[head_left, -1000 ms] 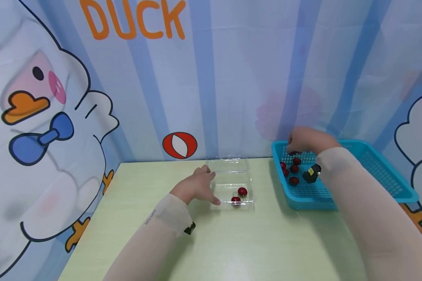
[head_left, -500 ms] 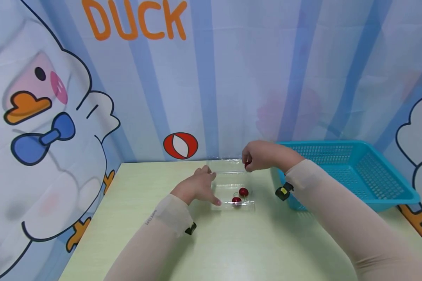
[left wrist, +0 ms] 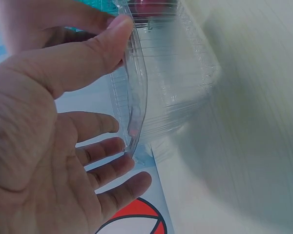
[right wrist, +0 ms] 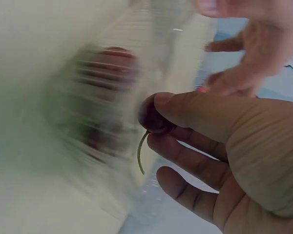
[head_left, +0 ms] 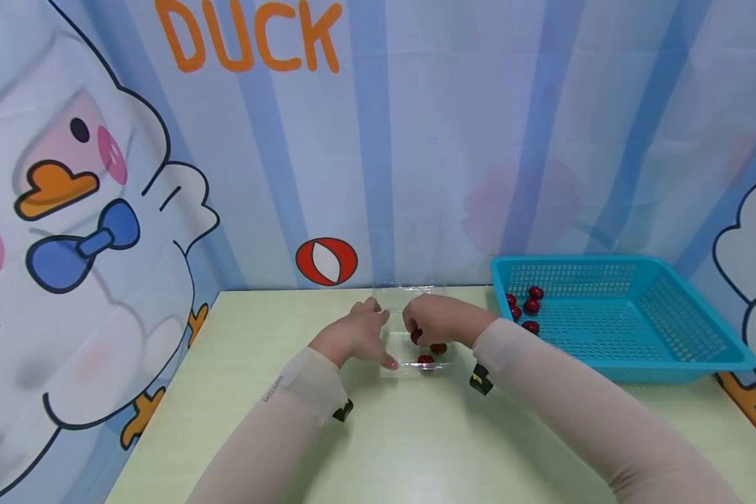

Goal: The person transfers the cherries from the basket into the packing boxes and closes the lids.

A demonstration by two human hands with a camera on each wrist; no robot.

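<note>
My left hand (head_left: 370,333) rests with straight fingers against the left wall of a clear plastic container (head_left: 444,364). In the left wrist view its thumb (left wrist: 95,51) lies along the container's rim (left wrist: 136,92). My right hand (head_left: 417,329) hovers low over the container and pinches a dark red cherry (right wrist: 153,116) between thumb and finger, its green stem hanging down. Two more cherries (head_left: 438,348) lie inside the container near the front. A turquoise basket (head_left: 630,329) to the right holds several cherries (head_left: 532,306) in its left end.
The pale green table (head_left: 416,448) meets a blue striped duck backdrop just behind the container. The basket sits at the table's right side. A table edge runs along the left.
My right hand left the basket with a cherry, travelled left and came down over the clear container. The left hand stayed on the container's side.
</note>
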